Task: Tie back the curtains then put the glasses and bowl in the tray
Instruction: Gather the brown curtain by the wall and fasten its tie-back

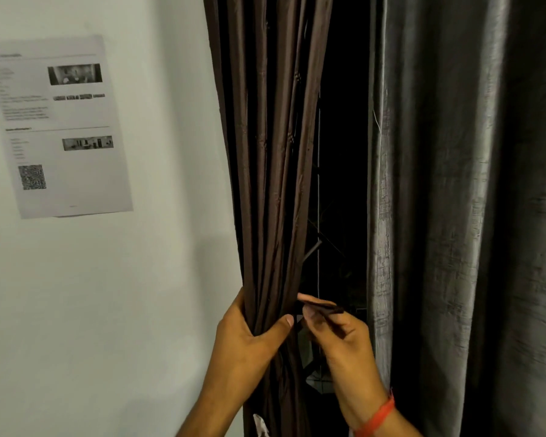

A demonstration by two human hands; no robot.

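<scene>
A dark brown curtain [271, 152] hangs gathered into tight folds just right of the wall. My left hand [249, 335] wraps around the gathered folds from the left, thumb across the front. Right beside it, my right hand [338, 332] pinches a thin dark tie-back strap [323, 308] between thumb and fingers at the curtain's right edge. A grey curtain [460, 200] hangs loose on the right. No glasses, bowl or tray are in view.
A white wall [108, 294] fills the left side, with a printed paper sheet [57, 124] stuck on it. Between the two curtains is a dark window gap [344, 152] with a thin frame bar showing. A red band circles my right wrist.
</scene>
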